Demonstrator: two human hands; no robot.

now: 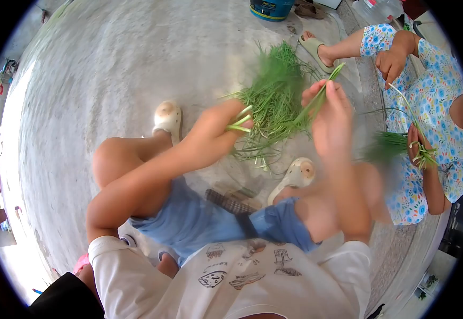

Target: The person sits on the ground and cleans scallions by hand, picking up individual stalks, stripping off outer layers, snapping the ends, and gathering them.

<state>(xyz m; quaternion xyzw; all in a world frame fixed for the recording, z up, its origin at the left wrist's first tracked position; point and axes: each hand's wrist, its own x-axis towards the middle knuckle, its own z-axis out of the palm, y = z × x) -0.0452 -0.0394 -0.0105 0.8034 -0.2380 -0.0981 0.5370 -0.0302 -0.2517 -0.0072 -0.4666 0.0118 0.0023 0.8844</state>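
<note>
My left hand (218,127) is closed around a few chives whose pale ends (240,121) stick out past the fingers. On the right, my right hand (331,117) is raised, with thumb and fingers pinching a small bunch of chives (322,95). The pale tips of that bunch point up, and its green blades hang down to the left. Between and beyond both hands, a large loose heap of green chives (277,93) lies on the concrete floor. Motion slightly blurs my right hand and part of the heap.
At right sits another person in a flowered outfit (428,106), one hand (392,63) pulling at a stalk and the other (415,146) holding a chive bunch. A blue bucket (270,9) stands at the top. My clogs (167,118) flank the heap on the concrete floor (98,69).
</note>
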